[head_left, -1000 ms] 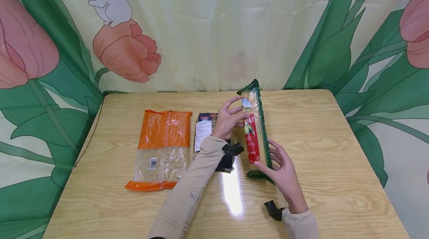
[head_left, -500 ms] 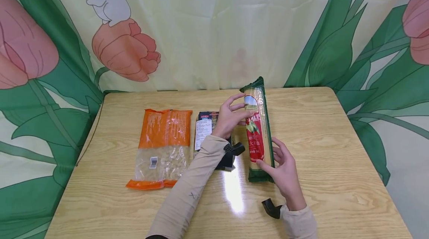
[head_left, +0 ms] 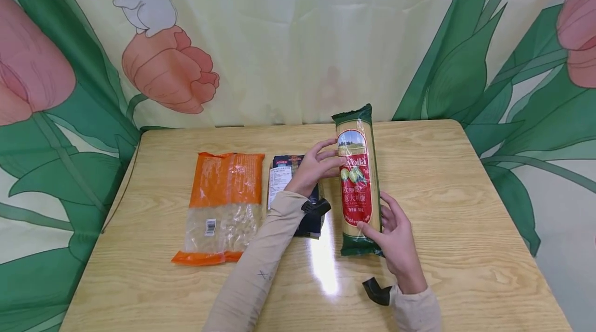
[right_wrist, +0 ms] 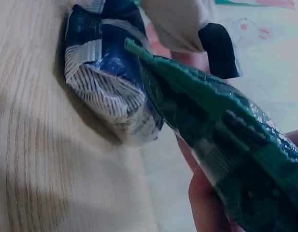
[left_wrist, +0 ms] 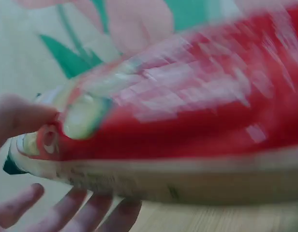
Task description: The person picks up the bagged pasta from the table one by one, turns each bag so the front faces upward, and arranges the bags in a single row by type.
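A long spaghetti package (head_left: 356, 177) with green ends and a red label is held with its front towards the head camera. My left hand (head_left: 313, 169) grips its upper left edge, thumb on the front. Lower down, my right hand (head_left: 398, 239) holds the right side, thumb on the label's lower edge and fingers around the side. The left wrist view shows the blurred red package (left_wrist: 187, 116) and my left hand (left_wrist: 91, 212), fingers spread beneath it. In the right wrist view, the green end (right_wrist: 202, 111) partly hides my right hand (right_wrist: 207, 205).
Left on the wooden table (head_left: 442, 187) lies an orange and clear bag (head_left: 227, 187). Between it and the held package lies a dark package (head_left: 279, 179) with a white label, partly behind my left hand and wrist. A printed curtain (head_left: 298, 53) hangs behind the table.
The spaghetti package has turned so that its label faces the head camera more fully, and its top has shifted right. Both hands have kept hold of it.
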`<state>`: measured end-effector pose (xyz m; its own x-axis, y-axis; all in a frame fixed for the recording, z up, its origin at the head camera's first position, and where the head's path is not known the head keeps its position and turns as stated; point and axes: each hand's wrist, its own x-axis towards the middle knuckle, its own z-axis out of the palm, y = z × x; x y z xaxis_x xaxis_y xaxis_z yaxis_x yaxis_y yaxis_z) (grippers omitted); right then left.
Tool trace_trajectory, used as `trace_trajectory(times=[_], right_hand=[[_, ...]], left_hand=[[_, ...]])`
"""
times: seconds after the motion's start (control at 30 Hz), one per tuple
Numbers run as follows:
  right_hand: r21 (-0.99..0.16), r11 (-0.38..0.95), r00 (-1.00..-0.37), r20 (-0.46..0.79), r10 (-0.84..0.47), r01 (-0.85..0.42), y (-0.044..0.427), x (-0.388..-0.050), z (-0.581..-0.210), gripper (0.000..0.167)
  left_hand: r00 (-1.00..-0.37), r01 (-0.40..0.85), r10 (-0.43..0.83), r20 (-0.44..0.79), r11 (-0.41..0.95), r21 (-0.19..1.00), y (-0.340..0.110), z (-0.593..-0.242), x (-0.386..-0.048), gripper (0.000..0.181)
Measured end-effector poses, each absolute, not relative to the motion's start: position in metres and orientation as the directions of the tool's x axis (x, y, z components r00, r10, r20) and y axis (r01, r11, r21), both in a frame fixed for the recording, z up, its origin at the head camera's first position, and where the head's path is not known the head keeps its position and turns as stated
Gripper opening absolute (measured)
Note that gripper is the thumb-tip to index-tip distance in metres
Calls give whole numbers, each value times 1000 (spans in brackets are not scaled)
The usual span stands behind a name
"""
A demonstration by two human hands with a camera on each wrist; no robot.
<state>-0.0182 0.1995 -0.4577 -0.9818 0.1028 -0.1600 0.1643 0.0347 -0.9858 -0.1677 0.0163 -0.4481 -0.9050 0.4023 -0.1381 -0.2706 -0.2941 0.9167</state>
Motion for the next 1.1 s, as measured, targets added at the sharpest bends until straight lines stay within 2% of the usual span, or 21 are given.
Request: trace_trajectory(times=[0.13, 0.53, 0.77, 1.1], right_hand=[[-984, 18, -983, -178, 54, 179, 199, -19, -460, 79], [-949, 174, -964, -248, 96, 261, 208, -15, -458, 70], [-939, 255, -972, -207, 115, 230, 213, -11, -459, 67], [-942, 266, -977, -178, 119, 204, 216, -13, -464, 64]], left_hand=[[-889, -329, 424, -176, -322, 888, 12, -455, -169, 60], [-932, -279, 329, -150, -390, 877, 20, -451, -164, 62], [-939, -255, 314, -139, -367, 895, 24, -444, -163, 61], [-943, -267, 283, -176, -327, 907, 23, -440, -163, 60]])
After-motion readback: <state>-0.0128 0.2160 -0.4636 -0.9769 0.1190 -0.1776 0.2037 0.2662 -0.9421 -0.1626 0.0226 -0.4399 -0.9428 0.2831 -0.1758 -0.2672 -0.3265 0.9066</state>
